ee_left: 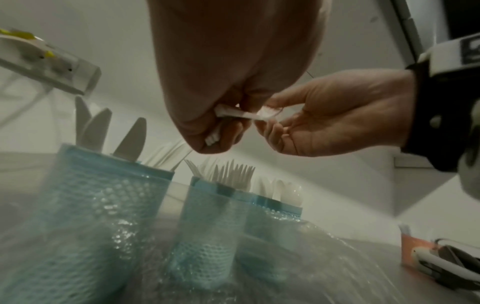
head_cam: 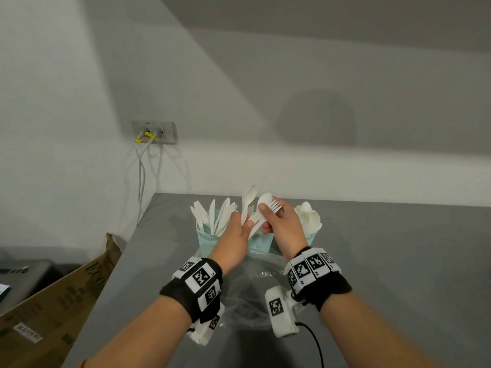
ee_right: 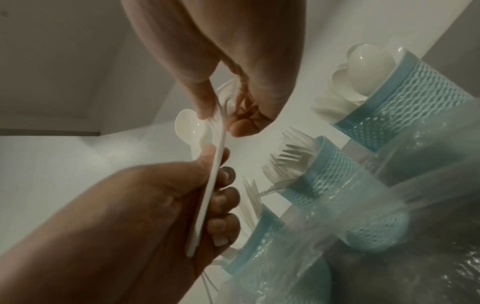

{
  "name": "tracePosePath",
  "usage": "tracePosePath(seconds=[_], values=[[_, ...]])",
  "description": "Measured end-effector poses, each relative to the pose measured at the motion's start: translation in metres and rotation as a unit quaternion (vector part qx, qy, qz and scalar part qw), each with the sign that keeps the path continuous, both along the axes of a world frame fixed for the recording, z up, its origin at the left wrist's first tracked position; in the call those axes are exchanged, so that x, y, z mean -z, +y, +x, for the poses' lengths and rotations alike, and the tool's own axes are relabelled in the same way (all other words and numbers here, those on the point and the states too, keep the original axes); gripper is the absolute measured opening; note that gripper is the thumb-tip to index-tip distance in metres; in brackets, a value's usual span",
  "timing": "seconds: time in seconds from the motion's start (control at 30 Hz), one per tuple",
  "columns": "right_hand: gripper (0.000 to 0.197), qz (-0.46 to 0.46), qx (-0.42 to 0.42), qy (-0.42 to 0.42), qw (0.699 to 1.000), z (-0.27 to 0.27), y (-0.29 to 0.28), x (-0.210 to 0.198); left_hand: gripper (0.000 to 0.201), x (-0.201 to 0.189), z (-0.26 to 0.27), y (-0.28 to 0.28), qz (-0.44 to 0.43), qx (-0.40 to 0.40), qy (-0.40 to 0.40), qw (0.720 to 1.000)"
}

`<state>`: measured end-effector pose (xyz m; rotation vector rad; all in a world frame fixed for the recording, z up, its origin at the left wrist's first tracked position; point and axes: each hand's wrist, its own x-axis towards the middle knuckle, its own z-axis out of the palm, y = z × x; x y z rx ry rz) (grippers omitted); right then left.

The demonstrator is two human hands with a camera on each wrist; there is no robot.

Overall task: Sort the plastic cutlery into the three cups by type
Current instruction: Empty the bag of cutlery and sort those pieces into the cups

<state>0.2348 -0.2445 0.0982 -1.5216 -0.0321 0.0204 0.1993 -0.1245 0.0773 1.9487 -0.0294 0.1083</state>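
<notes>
Left hand [head_cam: 236, 229] fingers grip spoon [head_cam: 248, 201] handles above middle cup [head_cam: 261, 244]. Right hand [head_cam: 281, 221] pinches fork [head_cam: 273, 207]. Cardboard box [head_cam: 66, 296]: "ECO" print legible. Wall socket [head_cam: 154, 132] label unreadable.

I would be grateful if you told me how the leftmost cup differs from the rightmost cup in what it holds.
The left cup holds knives, flat pointed blades fanning apart; the right cup holds spoons, rounded bowls bunched closely. The knives stand tall above the rim; the spoons sit lower. Both cups are pale blue mesh, upright on the grey table, and hold white plastic cutlery.
</notes>
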Motion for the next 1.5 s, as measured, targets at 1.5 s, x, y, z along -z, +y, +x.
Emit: tracePosePath(seconds=[1.5], values=[[0.016,-0.210,0.104,-0.052,0.971,0.029,-0.075,-0.007,0.015,0.036,-0.036,0.020,0.070,-0.020,0.054,0.996]])
